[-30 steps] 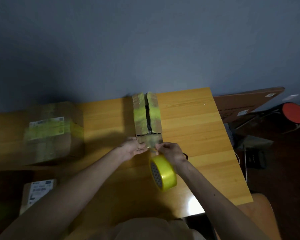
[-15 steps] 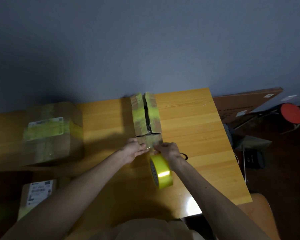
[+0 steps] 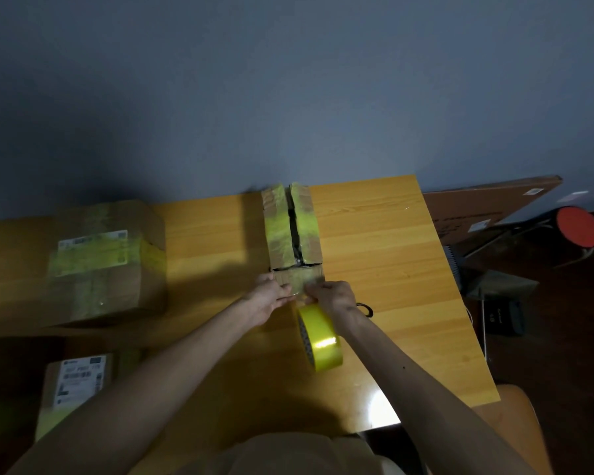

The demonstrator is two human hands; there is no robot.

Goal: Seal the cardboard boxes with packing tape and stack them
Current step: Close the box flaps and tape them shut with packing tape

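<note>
Narrow brown cardboard box patched with yellow tape (image 3: pixel 290 228), lying at the far middle of the orange wooden table (image 3: pixel 384 269). At its near end face, left hand (image 3: pixel 267 297) and right hand (image 3: pixel 334 296) pinch a tape strip (image 3: pixel 297 292) with curled fingers. The yellow packing-tape roll (image 3: pixel 320 341) hangs just below the right hand.

A dim packing room or plain office: a wooden surface (image 3: pixel 374 241) against a bare blue-grey wall (image 3: pixel 288 97), labelled, taped shipping boxes (image 3: pixel 107 262) at nine o'clock, a flat carton (image 3: pixel 487 204) and red stool (image 3: pixel 578 226) at three o'clock.
</note>
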